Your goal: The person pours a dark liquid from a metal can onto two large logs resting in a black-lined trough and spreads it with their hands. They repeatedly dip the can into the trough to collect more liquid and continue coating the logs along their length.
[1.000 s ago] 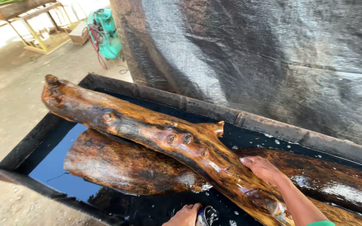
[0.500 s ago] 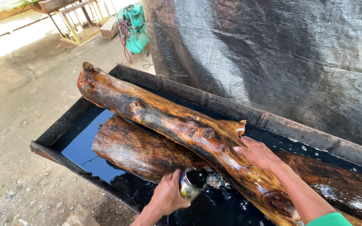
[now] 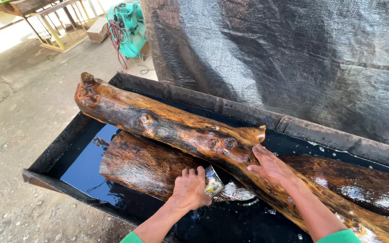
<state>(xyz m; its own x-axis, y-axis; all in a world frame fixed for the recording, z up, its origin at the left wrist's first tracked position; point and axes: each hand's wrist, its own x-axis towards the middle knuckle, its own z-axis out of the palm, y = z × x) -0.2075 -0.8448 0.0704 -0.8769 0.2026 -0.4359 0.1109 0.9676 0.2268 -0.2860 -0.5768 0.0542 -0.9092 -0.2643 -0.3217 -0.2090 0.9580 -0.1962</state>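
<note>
The long log (image 3: pixel 176 130) lies slanted across the black trough (image 3: pixel 59 153), and everything else is placed from it. Its knotty end sticks out over the trough's far left corner; its other end runs out of the picture at the lower right, so the full length cannot be seen. The surface is wet and shiny, with several round knots and a short pointed stub near the middle.

The right hand (image 3: pixel 271 167) lies flat on the log just below that stub, fingers spread wide and holding nothing. Its forearm goes to the lower edge, where a green sleeve (image 3: pixel 341 236) is cut off.

The left hand (image 3: pixel 191 189) is just below the log, closed around a small metal can (image 3: pixel 213 181). Only one side of the can shows, because the fingers cover the rest; what is in it cannot be seen. The can is tilted against the second log (image 3: pixel 145 166), which lies under the long one and is partly hidden by it.

Dark liquid (image 3: pixel 86 173) fills the trough on the near side of the logs and reflects the sky, so its depth is hard to judge.

Behind the log, a grey tarp (image 3: pixel 293 58) hangs and hides whatever is behind it. Past the knotty end stand a turquoise machine (image 3: pixel 129 24) and a yellow frame (image 3: pixel 55 31), both cut off at the top edge.
</note>
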